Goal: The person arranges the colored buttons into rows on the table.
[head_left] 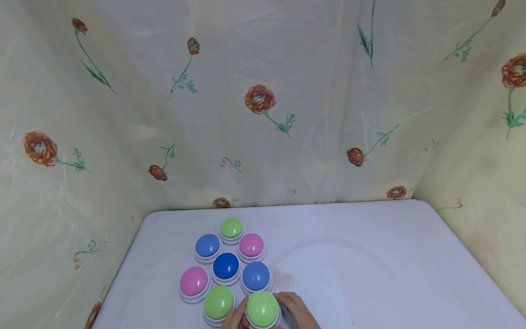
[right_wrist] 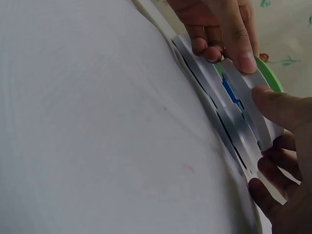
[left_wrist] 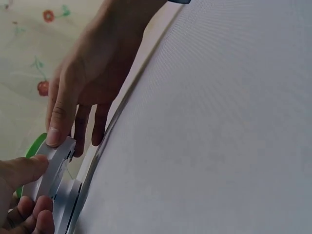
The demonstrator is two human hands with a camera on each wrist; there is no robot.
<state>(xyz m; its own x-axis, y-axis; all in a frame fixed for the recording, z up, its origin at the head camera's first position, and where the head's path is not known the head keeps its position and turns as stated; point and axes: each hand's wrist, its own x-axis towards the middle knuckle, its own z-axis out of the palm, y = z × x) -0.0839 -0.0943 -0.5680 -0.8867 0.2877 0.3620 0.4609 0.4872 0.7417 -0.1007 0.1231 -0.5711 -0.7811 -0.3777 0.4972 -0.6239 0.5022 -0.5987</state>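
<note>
A push button with a light green dome and white base (head_left: 262,309) is held between both hands at the near edge of the table. My left hand (head_left: 235,316) grips its left side, and my right hand (head_left: 298,312) its right side. Thumbs of both hands press on the white base (right_wrist: 253,108) in the right wrist view, with fingers curled underneath. The button is raised and tilted there, close to other white bases on the table. Another green button (head_left: 218,303) stands just left of my left hand; a light blue button (head_left: 256,276) sits just beyond the held one.
Beyond stand a dark blue button (head_left: 225,266), a pink button (head_left: 194,282), a second pink button (head_left: 251,246), a blue button (head_left: 207,246) and a green button (head_left: 232,228). A white-covered table (head_left: 370,265) extends right. Flower-patterned curtain (head_left: 312,160) surrounds its back and sides.
</note>
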